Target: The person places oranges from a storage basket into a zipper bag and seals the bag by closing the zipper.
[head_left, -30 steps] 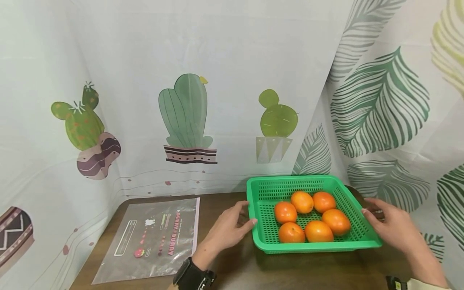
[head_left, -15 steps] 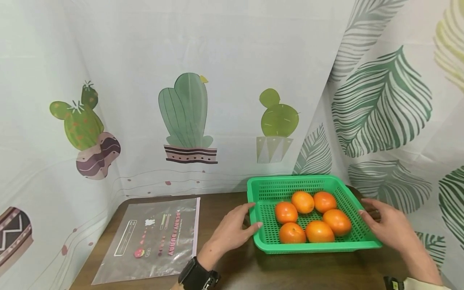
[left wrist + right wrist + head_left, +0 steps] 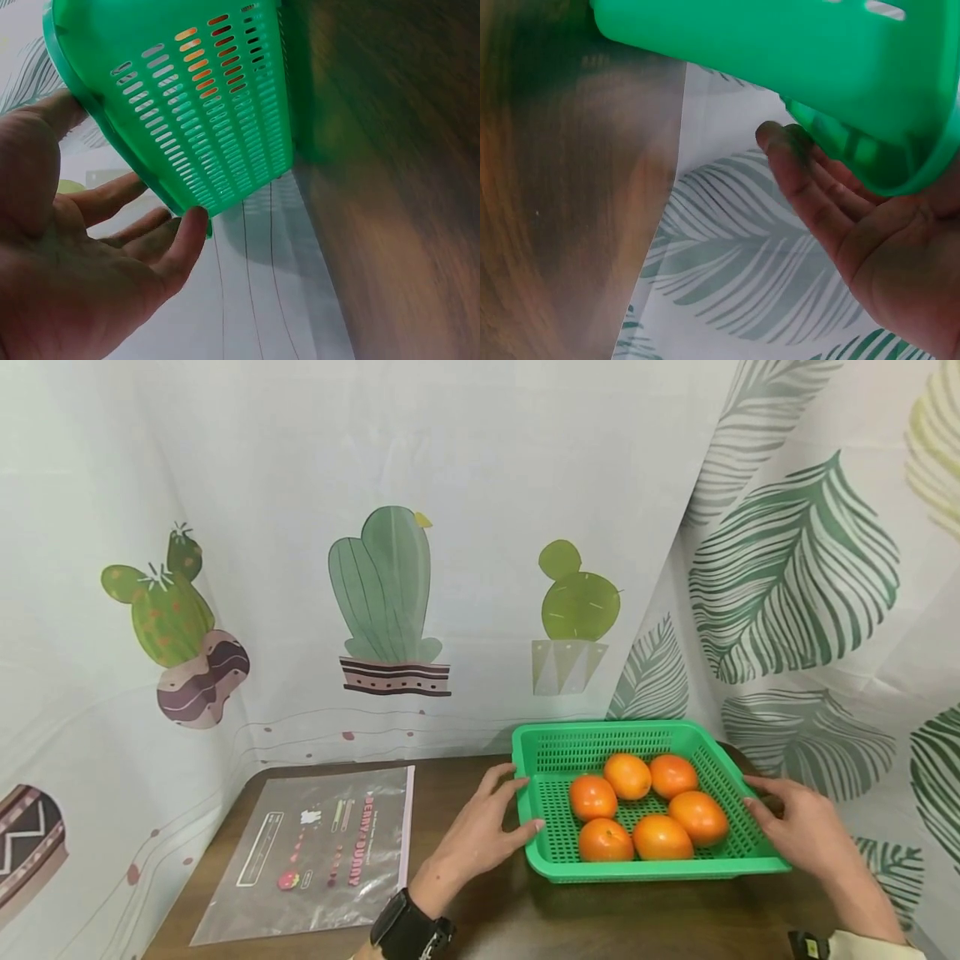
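Observation:
The green plastic basket (image 3: 660, 870) stands on the table and has slotted walls and several shiny orange fruits (image 3: 662, 837) inside. At its left side my left hand (image 3: 472, 839) holds the rim, thumb over the edge and fingers spread along it. The left wrist view shows that hand (image 3: 97, 277) beside the slotted wall, with orange fruit showing through the slots. My right hand (image 3: 806, 822) holds the opposite rim. In the right wrist view, the fingers (image 3: 802, 187) reach below the basket's corner (image 3: 780, 67), and the rim hides the thumb.
A clear plastic bag (image 3: 315, 860) with pink print lies flat at the left of the brown table (image 3: 600, 927). Behind and to the right hangs a white cloth (image 3: 480, 485) with cactus and leaf patterns. A black watch (image 3: 408, 922) is on the left wrist.
My left hand has moved slightly right, onto the basket's rim, and its fingers have spread. The right hand has shifted slightly left against the rim. Basket and fruit stay in place.

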Motion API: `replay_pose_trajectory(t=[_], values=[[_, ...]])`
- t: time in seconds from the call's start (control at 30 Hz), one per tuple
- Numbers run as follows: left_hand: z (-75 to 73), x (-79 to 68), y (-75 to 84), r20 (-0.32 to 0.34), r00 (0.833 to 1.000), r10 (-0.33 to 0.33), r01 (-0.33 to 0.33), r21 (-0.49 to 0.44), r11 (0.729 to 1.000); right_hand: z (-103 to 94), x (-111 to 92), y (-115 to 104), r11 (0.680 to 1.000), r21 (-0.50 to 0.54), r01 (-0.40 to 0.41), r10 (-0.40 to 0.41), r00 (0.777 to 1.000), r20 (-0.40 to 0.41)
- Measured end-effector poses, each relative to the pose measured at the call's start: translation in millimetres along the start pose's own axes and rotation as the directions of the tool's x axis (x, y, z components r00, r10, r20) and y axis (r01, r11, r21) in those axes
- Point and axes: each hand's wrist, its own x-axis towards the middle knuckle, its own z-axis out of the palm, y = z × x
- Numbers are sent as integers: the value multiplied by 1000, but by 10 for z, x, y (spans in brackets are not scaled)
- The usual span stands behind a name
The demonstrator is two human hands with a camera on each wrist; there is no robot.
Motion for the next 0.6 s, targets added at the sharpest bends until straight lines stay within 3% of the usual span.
replay_pose_trajectory(t=[0.2, 0.6], values=[[-13, 2, 3, 9, 1000, 3, -3, -6, 1000, 10, 15, -33, 1000, -12, -21, 21, 1000, -24], [-3, -6, -7, 7, 1000, 8, -8, 0, 1000, 55, 1, -41, 1000, -11, 22, -23, 997, -79]])
